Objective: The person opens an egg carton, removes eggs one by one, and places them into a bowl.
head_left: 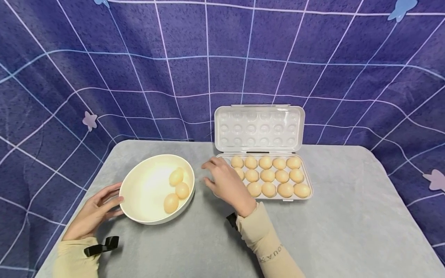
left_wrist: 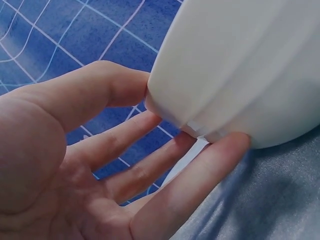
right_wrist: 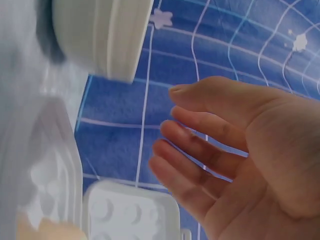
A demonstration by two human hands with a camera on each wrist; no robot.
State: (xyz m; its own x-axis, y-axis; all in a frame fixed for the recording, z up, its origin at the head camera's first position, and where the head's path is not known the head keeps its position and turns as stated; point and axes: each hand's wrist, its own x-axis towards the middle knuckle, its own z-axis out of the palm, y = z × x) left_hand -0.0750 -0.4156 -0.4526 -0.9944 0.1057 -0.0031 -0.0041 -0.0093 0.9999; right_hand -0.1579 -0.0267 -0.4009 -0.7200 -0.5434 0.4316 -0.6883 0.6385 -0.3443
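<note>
A cream-white bowl point(head_left: 144, 185) stands on the left of the table, with three pale brown eggs point(head_left: 171, 203) lying along its right side. At its left edge my left hand point(head_left: 99, 210) grips it, thumb at the rim and fingers against the outer wall, as the left wrist view shows. Between bowl and carton is my right hand point(head_left: 226, 183), holding nothing, its fingers loosely bent toward the bowl. It covers the left end of a white egg carton point(head_left: 308, 178), whose cups hold rows of eggs point(head_left: 267, 175). A bare cup shows at the back left corner.
The carton's clear lid point(head_left: 259, 129) stands upright behind it, hinged at the back edge. A grey table point(head_left: 333, 231) carries everything. Behind and at both sides hangs a blue cloth point(head_left: 187, 77) with light grid lines and stars. Each wrist has a black strap point(head_left: 101, 247).
</note>
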